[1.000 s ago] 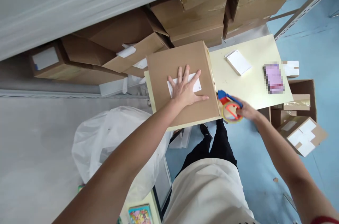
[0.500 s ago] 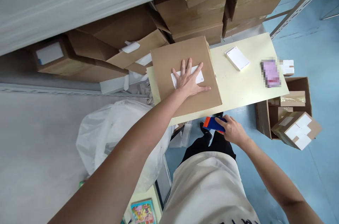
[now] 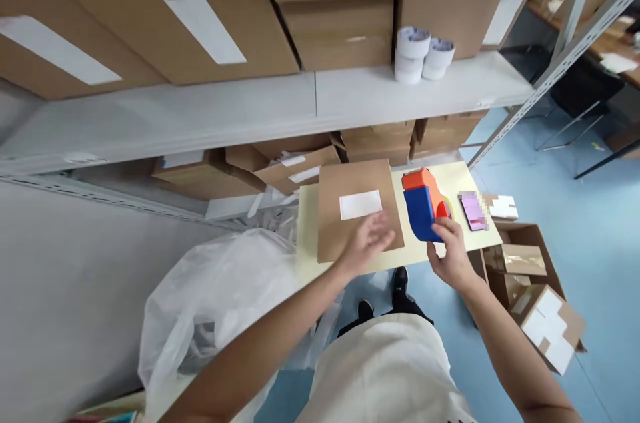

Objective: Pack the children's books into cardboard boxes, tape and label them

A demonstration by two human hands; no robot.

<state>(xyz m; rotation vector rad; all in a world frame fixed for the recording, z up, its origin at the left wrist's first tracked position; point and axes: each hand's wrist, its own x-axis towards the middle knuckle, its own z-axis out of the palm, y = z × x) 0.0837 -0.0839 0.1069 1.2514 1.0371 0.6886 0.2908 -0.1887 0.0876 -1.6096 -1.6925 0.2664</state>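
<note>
The left hand [image 3: 370, 239] was open with its fingers loose, over the near end of a brown box [image 3: 350, 226]. The hand looked blurry, so I could not tell if it pressed on the box. The box lay flat on the left half of the yellow table [image 3: 307, 246], and a white sticker [image 3: 361, 204] was on its top. The right hand [image 3: 450, 248] was wrapped around a blue and orange tape gun [image 3: 423, 206]. It held the tape gun just beside the box, above the middle of the table. A pink thing [image 3: 473, 211] lay near the right edge of the table. A big white bag [image 3: 220, 303] sat by the left edge, and open boxes [image 3: 530, 289] stood on the floor by the right edge.
</note>
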